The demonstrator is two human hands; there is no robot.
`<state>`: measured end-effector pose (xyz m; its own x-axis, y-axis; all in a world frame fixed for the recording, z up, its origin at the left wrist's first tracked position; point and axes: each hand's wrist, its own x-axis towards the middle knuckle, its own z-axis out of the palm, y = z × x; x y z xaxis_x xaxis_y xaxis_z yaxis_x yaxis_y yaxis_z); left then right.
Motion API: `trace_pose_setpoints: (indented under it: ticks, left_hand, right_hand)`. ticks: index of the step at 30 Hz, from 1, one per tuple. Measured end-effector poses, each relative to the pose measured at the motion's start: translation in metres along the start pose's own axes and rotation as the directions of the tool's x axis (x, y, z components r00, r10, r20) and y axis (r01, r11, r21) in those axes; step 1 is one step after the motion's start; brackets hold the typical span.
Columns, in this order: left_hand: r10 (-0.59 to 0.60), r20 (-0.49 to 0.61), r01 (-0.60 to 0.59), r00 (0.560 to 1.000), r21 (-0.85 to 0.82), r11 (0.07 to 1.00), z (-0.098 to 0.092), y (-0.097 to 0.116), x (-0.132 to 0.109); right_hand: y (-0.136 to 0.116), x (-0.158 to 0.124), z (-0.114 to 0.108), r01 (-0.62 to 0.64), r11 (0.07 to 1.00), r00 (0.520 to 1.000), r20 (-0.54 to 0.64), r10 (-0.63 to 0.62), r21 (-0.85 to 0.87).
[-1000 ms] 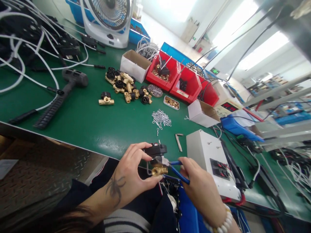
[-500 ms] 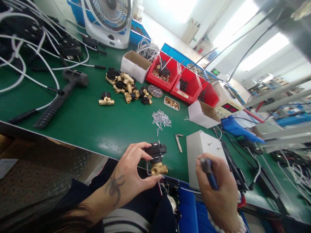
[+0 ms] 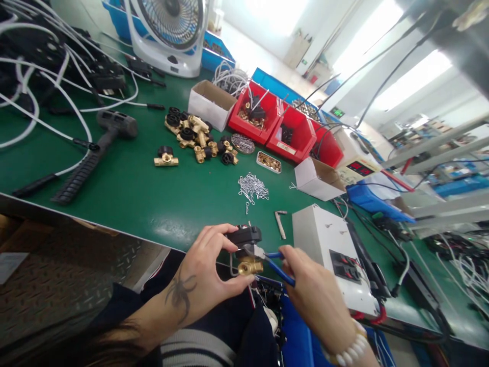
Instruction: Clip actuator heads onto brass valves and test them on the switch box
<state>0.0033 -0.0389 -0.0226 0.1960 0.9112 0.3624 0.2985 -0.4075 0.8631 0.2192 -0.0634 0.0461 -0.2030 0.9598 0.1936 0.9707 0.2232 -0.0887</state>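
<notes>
One green bench point(image 3: 198, 191) stretches ahead of both hands and out to either side. A white fan point(image 3: 168, 62) stands on it, far beyond the left hand. A grey-white box point(image 3: 311, 237) sits just beside the right hand, on its outer side. Three red bins point(image 3: 250, 131) are ranged well ahead of the right hand. A black hammer point(image 3: 95, 154) lies well to the left of the left hand, and a heap of brass fittings point(image 3: 198, 135) directly ahead of that hand. Left hand point(image 3: 206, 265): pinching, fingers on the black top and thumb against the brass body. Right hand point(image 3: 309, 280): curled round blue-handled pliers point(image 3: 280, 272). The held fitting point(image 3: 250, 267) is between the two hands, black top uppermost, with the pliers' head at its neck; exact contact cannot be told. A pile of wire clips point(image 3: 252, 187) lies ahead, between the lines of the hands, with a white tray point(image 3: 267, 169) of small brass parts beyond it. One loose clip point(image 3: 247, 208) lies on the near side of the pile, ahead of the held fitting.
</notes>
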Motion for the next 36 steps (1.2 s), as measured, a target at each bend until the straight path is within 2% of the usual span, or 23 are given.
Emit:
trace_pose_setpoints:
  ticks: [1,2,4,6,7,8,10,12,15,17,20,21,23,24,25,27,29,30,31,33,36]
  left_hand:
    - [0.006,0.003,-0.006,1.000,0.005,1.000,0.000,0.001,0.000]
    - [0.010,0.006,-0.010,1.000,0.007,1.000,-0.001,0.001,0.001]
    - [0.007,0.018,-0.007,1.000,0.006,1.000,-0.001,0.002,0.002]
    - [0.001,0.024,-0.001,1.000,0.002,1.000,-0.001,0.001,0.002]
    - [-0.001,0.023,0.002,1.000,-0.001,1.000,-0.002,0.001,0.002]
    - [-0.005,0.022,0.005,1.000,-0.003,1.000,-0.002,0.000,0.002]
    - [-0.019,0.024,0.019,1.000,-0.011,1.000,-0.002,-0.001,0.002]
    - [-0.072,0.029,0.073,0.997,-0.049,0.996,-0.001,-0.002,0.000]
    - [-0.178,-0.008,0.174,0.984,-0.158,0.972,-0.002,-0.004,-0.003]
    - [-0.208,-0.077,0.190,0.975,-0.193,0.963,-0.004,-0.004,-0.004]
    - [-0.125,-0.140,0.108,0.982,-0.127,0.986,-0.010,0.002,-0.001]
    - [-0.068,-0.135,0.057,0.989,-0.087,0.995,-0.012,0.005,0.000]
    - [0.066,-0.100,-0.067,0.993,-0.008,0.998,-0.016,0.014,0.005]
    - [0.130,-0.077,-0.128,0.989,0.026,0.991,-0.017,0.019,0.007]
    - [0.188,-0.054,-0.185,0.981,0.055,0.981,-0.017,0.023,0.008]
    - [0.283,-0.005,-0.281,0.959,0.107,0.954,-0.016,0.031,0.010]
    - [0.347,0.059,-0.352,0.936,0.139,0.926,-0.013,0.036,0.010]
    - [0.362,0.083,-0.371,0.928,0.142,0.918,-0.012,0.037,0.009]
    - [0.366,0.101,-0.377,0.925,0.138,0.916,-0.011,0.037,0.008]
    - [0.351,0.127,-0.366,0.928,0.118,0.923,-0.011,0.036,0.007]
    - [0.333,0.179,-0.349,0.926,0.069,0.934,-0.014,0.035,0.006]
  right_hand:
    - [0.000,0.000,0.001,0.023,1.000,0.996,0.082,-0.022,-0.005]
    - [0.001,0.001,0.002,0.023,1.000,0.995,0.096,-0.024,0.002]
    - [0.000,0.001,0.000,-0.031,0.999,0.998,-0.061,0.033,0.040]
    - [-0.001,0.001,0.000,-0.087,0.993,0.967,-0.234,0.105,0.084]
    - [-0.003,0.000,0.001,-0.090,0.992,0.962,-0.249,0.109,0.087]
    - [-0.005,-0.001,0.003,-0.080,0.994,0.974,-0.206,0.095,0.076]
    - [-0.009,-0.002,0.010,-0.061,0.997,0.998,-0.015,0.062,0.054]
    - [-0.012,-0.003,0.019,-0.112,0.988,0.987,0.129,0.098,0.103]
    - [-0.012,-0.006,0.031,-0.305,0.934,0.948,0.147,0.281,0.187]
    - [-0.009,-0.007,0.040,-0.380,0.917,0.921,0.140,0.363,0.122]
    - [-0.005,-0.008,0.051,-0.335,0.941,0.941,0.069,0.332,0.048]
    - [-0.005,-0.008,0.051,-0.311,0.946,0.950,0.019,0.310,0.092]
    - [-0.009,-0.008,0.047,-0.290,0.905,0.941,-0.081,0.329,0.310]
    - [-0.013,-0.008,0.043,-0.287,0.834,0.927,-0.083,0.366,0.471]
    - [-0.018,-0.008,0.038,-0.286,0.714,0.919,-0.029,0.394,0.639]
    - [-0.029,-0.008,0.029,-0.301,0.367,0.917,0.163,0.363,0.880]
    - [-0.039,-0.010,0.024,-0.320,0.050,0.917,0.296,0.268,0.946]
    - [-0.043,-0.011,0.023,-0.308,-0.059,0.918,0.313,0.244,0.949]
    - [-0.046,-0.012,0.023,-0.283,-0.143,0.920,0.310,0.240,0.948]
    - [-0.049,-0.016,0.025,-0.226,-0.253,0.922,0.290,0.257,0.941]
    - [-0.049,-0.020,0.025,-0.180,-0.325,0.914,0.280,0.292,0.928]
